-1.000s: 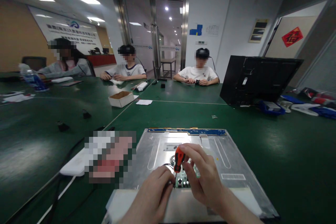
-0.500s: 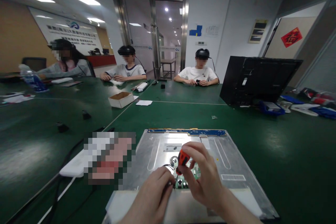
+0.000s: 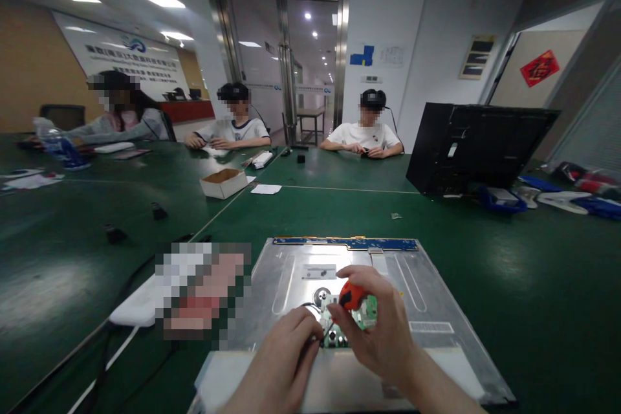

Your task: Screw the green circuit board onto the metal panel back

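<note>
Tipped further over to the right than in the earlier frames: the screwdriver (image 3: 352,295), orange and black, its shaft slanting down-left toward the green circuit board (image 3: 334,337). Right hand (image 3: 383,320) arched above the board, wrist low, fingers curled round the handle from above and behind, thumb on the near side; a loose, partly closed grip. Left hand (image 3: 286,346) lies palm down at the board's left edge, fingers bunched close by the shaft's lower end; I cannot tell whether they pinch anything. Board sits on the metal panel (image 3: 431,301), which lies flat on the green counter (image 3: 349,207) before me, a blue circuit strip (image 3: 310,242) along its far edge.

Containers: open white box (image 3: 224,186), brown inside, beyond the panel to the left; blue tray (image 3: 504,206) by the black monitor (image 3: 475,149), a pale item in it; bottle (image 3: 61,145) with blue on it, far left.

Writing: printed label (image 3: 319,272) and barcode label (image 3: 431,328) on the panel, both too small to read. Wall sign (image 3: 130,58) partly legible, "大数据科技有限公司". Red diamond (image 3: 539,68) reads "福". Three people in dark headgear sit across the counter.
</note>
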Demonstrator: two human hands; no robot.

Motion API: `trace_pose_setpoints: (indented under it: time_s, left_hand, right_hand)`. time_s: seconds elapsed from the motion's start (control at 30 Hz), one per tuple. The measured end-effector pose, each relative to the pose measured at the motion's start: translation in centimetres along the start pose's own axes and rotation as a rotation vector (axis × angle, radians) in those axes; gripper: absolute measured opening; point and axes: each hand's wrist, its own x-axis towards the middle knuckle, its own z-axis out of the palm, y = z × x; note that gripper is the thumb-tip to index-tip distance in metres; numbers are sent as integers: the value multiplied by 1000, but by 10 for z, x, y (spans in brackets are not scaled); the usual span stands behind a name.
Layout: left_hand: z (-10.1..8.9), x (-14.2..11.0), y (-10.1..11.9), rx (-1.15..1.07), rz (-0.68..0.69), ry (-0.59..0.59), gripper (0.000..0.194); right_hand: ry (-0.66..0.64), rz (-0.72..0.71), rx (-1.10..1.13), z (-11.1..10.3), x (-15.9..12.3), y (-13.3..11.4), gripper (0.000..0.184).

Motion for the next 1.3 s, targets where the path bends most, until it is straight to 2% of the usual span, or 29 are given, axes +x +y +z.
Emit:
trace_pose_setpoints:
  time_s: [0.27,0.53,0.9,0.97,1.17,1.3]
  left_hand:
    - [1,-1,-2,2,15,5,17]
    - [-2,1,1,-9,-4,-33,17]
    - [0,0,0,-11,10,-3,17]
    - [0,0,1,-10,10,-2,18]
    - [0,0,1,-6,18,1,19]
    - [1,0,-1,-17,16,14,18]
  right_hand:
    - [-143,-17,13,-5,0,1,46]
    - [29,33,41,1,-9,2,43]
    - [-187,-13,33,-5,-1,0,47]
    - [-179,-12,29,-5,-2,0,47]
    - [2,-7,23,-1,-2,2,41]
    - [-106,-14,36,-4,0,0,42]
